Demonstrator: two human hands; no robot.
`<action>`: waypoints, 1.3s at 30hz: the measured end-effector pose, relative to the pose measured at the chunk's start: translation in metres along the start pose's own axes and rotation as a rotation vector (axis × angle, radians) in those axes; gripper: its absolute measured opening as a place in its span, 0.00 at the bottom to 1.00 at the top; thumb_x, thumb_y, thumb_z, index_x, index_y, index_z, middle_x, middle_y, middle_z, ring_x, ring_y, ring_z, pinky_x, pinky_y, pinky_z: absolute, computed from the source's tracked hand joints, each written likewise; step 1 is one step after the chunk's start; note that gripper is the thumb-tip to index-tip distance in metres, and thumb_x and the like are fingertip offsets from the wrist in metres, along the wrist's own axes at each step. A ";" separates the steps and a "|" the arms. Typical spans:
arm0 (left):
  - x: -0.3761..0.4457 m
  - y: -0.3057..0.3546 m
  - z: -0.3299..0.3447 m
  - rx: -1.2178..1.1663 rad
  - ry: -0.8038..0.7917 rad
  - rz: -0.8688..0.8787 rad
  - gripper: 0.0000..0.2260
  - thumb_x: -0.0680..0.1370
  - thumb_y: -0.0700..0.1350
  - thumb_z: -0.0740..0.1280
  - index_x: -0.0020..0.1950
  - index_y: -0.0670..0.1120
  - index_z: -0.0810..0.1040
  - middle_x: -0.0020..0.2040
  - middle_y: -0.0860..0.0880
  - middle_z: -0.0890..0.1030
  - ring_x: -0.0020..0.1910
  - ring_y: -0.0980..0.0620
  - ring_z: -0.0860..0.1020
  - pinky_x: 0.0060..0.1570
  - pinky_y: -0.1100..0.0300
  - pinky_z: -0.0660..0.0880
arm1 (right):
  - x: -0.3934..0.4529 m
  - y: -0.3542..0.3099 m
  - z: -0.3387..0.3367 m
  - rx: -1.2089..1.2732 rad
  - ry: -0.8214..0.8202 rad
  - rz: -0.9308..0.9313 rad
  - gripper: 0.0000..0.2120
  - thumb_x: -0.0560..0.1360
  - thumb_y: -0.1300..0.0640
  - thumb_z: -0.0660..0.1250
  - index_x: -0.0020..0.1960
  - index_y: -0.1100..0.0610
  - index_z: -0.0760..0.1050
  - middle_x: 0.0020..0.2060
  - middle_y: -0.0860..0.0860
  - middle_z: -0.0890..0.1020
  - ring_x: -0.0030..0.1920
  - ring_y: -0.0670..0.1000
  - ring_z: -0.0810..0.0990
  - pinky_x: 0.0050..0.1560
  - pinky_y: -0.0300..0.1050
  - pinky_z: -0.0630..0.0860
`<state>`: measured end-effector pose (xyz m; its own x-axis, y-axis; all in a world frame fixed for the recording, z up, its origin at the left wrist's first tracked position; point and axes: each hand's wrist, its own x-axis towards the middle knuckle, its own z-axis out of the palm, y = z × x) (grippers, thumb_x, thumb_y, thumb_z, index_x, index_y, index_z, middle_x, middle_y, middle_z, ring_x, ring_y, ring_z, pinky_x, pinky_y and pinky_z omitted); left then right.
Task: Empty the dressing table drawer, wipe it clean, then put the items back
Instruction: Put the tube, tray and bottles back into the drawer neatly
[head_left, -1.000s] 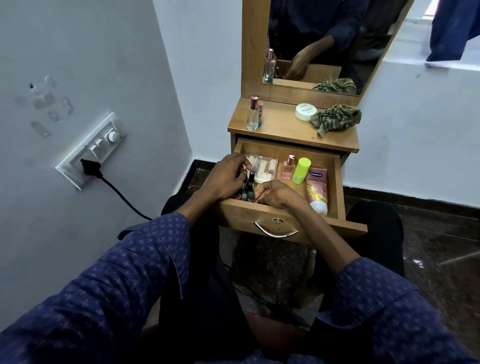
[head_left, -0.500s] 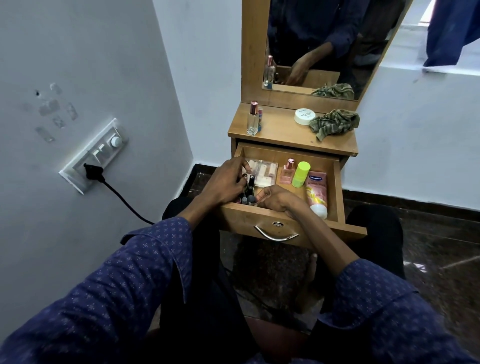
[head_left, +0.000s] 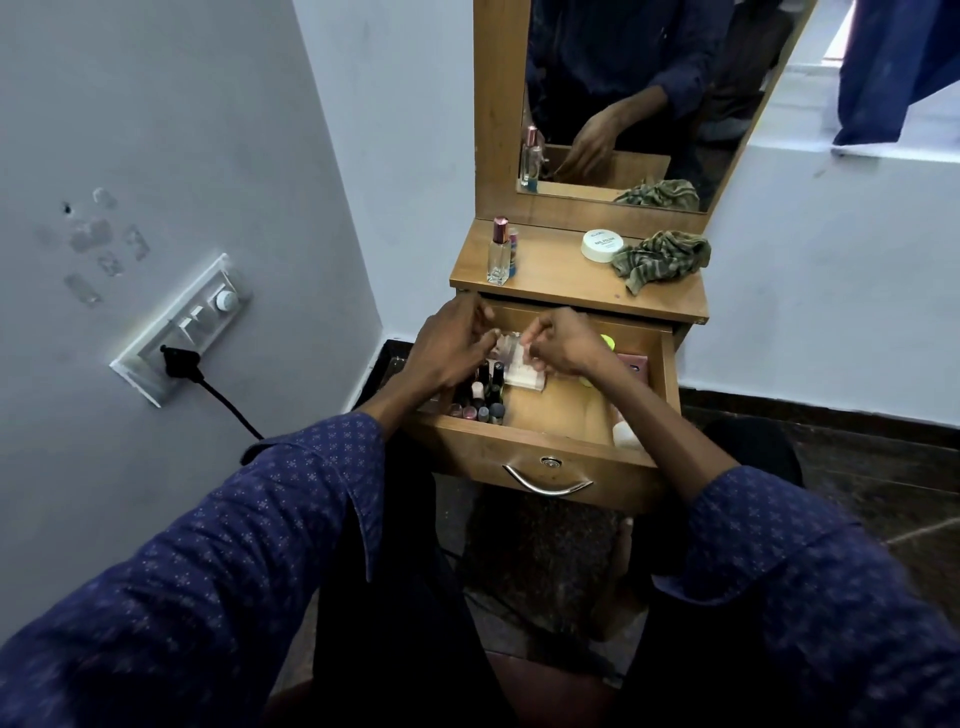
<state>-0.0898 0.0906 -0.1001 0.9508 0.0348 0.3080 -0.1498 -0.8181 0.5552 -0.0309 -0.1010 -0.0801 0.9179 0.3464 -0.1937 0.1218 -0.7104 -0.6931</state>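
The drawer (head_left: 540, 457) of the dressing table stands pulled out, with its curved metal handle (head_left: 546, 480) facing the person. Both hands are inside it, near its back edge.

Left hand (head_left: 447, 351): positioned over the rear left part of the drawer, fingers curled. Whether it holds anything cannot be determined; the fingertips are blurred.

Right hand (head_left: 563, 340): positioned over the rear centre, fingers curled at the upper edge of a clear plastic packet (head_left: 524, 369). The grip appears to be a pinch, but blur prevents confirmation.

Drawer contents:
- A cluster of nail polish bottles (head_left: 480, 397) stands upright in the front left corner, just below the left hand.
- The clear plastic packet lies just right of the bottles, under the right hand.
- A lime green cap (head_left: 607, 342) shows behind the right wrist.
- A pink tube with a white cap (head_left: 626, 434) lies along the right wall, partly covered by the right forearm.

On the surface above the drawer:
- A clear perfume bottle (head_left: 500, 254) stands at the left.
- A round white jar (head_left: 601, 245) sits right of centre.
- A crumpled green striped cloth (head_left: 660, 257) lies touching the jar, at the right.

A mirror (head_left: 623, 78) rises behind the surface.
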 end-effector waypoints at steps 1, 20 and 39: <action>0.007 0.002 -0.001 -0.004 0.031 -0.014 0.10 0.81 0.51 0.69 0.59 0.50 0.74 0.50 0.53 0.79 0.47 0.52 0.78 0.47 0.52 0.76 | 0.005 -0.005 -0.008 -0.006 0.042 -0.044 0.09 0.79 0.65 0.70 0.45 0.52 0.80 0.42 0.51 0.87 0.42 0.50 0.86 0.49 0.54 0.85; 0.081 0.009 0.002 0.047 0.160 -0.138 0.19 0.81 0.58 0.69 0.62 0.46 0.75 0.60 0.47 0.79 0.53 0.45 0.79 0.46 0.53 0.71 | 0.076 -0.045 -0.042 -0.236 0.326 -0.459 0.25 0.76 0.66 0.70 0.69 0.47 0.74 0.60 0.50 0.83 0.60 0.54 0.79 0.57 0.54 0.79; 0.024 0.027 -0.001 -0.259 0.073 -0.025 0.09 0.78 0.50 0.73 0.53 0.47 0.79 0.44 0.52 0.82 0.42 0.55 0.81 0.43 0.56 0.79 | -0.007 -0.013 -0.023 -0.085 0.535 -0.402 0.09 0.76 0.53 0.73 0.55 0.48 0.77 0.45 0.43 0.85 0.32 0.38 0.77 0.36 0.41 0.73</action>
<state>-0.0712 0.0702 -0.0765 0.9344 0.1024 0.3412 -0.1998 -0.6423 0.7400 -0.0302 -0.1081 -0.0540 0.8529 0.2584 0.4536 0.5023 -0.6430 -0.5782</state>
